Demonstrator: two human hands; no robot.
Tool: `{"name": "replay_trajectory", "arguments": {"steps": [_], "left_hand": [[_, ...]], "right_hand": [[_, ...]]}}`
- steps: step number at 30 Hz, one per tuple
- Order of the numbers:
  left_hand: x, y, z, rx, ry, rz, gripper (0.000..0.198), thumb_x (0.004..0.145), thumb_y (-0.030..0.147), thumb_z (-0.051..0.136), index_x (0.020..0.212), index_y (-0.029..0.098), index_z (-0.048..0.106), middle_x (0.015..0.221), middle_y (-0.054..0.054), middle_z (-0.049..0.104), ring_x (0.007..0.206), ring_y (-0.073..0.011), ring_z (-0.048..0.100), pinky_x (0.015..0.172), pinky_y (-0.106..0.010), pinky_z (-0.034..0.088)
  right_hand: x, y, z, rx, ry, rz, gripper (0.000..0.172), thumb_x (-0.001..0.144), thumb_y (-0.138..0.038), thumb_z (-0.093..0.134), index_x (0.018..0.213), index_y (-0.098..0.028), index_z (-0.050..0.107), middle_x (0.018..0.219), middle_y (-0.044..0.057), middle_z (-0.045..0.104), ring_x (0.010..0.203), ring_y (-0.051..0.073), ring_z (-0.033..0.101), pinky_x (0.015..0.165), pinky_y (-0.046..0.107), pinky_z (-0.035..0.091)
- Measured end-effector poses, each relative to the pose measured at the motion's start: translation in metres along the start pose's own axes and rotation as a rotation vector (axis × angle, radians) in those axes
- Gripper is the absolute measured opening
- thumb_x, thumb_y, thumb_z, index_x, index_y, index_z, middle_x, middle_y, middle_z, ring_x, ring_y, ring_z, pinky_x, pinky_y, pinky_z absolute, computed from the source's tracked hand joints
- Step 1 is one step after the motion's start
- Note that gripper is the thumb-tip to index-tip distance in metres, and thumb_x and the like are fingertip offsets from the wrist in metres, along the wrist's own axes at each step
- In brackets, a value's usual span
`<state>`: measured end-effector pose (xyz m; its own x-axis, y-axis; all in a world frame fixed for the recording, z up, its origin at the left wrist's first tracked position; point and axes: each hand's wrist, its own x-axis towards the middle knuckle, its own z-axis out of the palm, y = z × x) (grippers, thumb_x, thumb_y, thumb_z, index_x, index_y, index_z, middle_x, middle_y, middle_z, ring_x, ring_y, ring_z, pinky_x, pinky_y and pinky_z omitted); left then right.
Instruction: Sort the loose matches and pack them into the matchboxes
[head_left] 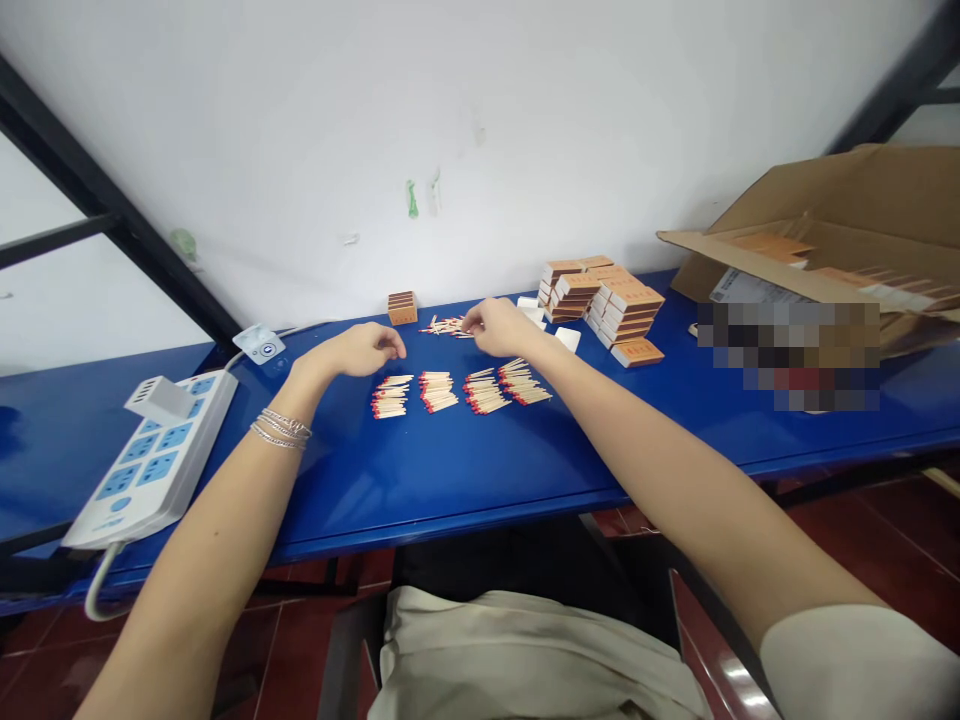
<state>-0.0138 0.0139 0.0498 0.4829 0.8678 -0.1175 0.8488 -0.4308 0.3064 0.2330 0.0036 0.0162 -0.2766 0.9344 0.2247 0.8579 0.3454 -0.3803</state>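
Observation:
My left hand (364,350) hovers over the blue table (480,490), fingers loosely curled, holding nothing I can see. My right hand (499,328) reaches further forward, its fingertips at a small loose heap of red-tipped matches (444,325). Whether those fingers grip any matches, I cannot tell. Between and below my hands lie several neat piles of matches (437,391), their red heads facing me. A small stack of orange matchboxes (401,308) stands behind my left hand.
Stacked matchboxes (604,300) and white scraps (568,339) stand to the right. Further right is an open cardboard box (810,225). A white power strip (150,455) lies at the left. A white wall rises behind the table.

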Motion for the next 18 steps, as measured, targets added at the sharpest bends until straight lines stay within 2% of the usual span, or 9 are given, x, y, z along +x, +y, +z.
{"name": "replay_trajectory", "arguments": {"steps": [3,7,13,18], "left_hand": [[0.013,0.01,0.003,0.068,0.125,0.006,0.027,0.073,0.02,0.053,0.093,0.019,0.073,0.092,-0.005,0.074,0.081,-0.0189,0.065,0.078,-0.028,0.049],[0.039,0.03,0.014,0.122,0.194,0.088,0.029,0.075,0.016,0.056,0.098,0.015,0.073,0.097,-0.008,0.074,0.086,-0.0204,0.066,0.08,-0.028,0.05],[0.07,0.058,0.029,0.181,0.167,0.092,0.03,0.072,0.011,0.059,0.098,0.016,0.073,0.097,-0.01,0.074,0.089,-0.0229,0.067,0.081,-0.03,0.05],[0.083,0.059,0.033,0.208,0.17,0.101,0.027,0.071,0.008,0.057,0.091,0.016,0.074,0.09,-0.011,0.074,0.085,-0.0237,0.067,0.076,-0.031,0.049]], "right_hand": [[0.002,0.016,-0.005,-0.094,0.026,0.1,0.034,0.077,-0.01,0.057,0.104,-0.018,0.076,0.106,0.01,0.075,0.1,0.024,0.067,0.088,0.03,0.048],[0.002,0.018,-0.001,-0.149,-0.019,0.076,0.026,0.08,-0.017,0.06,0.1,-0.02,0.077,0.103,0.008,0.075,0.099,0.025,0.067,0.09,0.032,0.047],[0.006,0.008,0.008,-0.194,0.011,0.036,0.027,0.081,-0.015,0.054,0.095,-0.019,0.077,0.103,0.011,0.075,0.1,0.026,0.067,0.09,0.034,0.046],[0.007,0.005,0.011,-0.237,-0.01,0.058,0.027,0.083,-0.015,0.052,0.099,-0.014,0.074,0.107,0.017,0.073,0.102,0.029,0.067,0.09,0.037,0.047]]}}
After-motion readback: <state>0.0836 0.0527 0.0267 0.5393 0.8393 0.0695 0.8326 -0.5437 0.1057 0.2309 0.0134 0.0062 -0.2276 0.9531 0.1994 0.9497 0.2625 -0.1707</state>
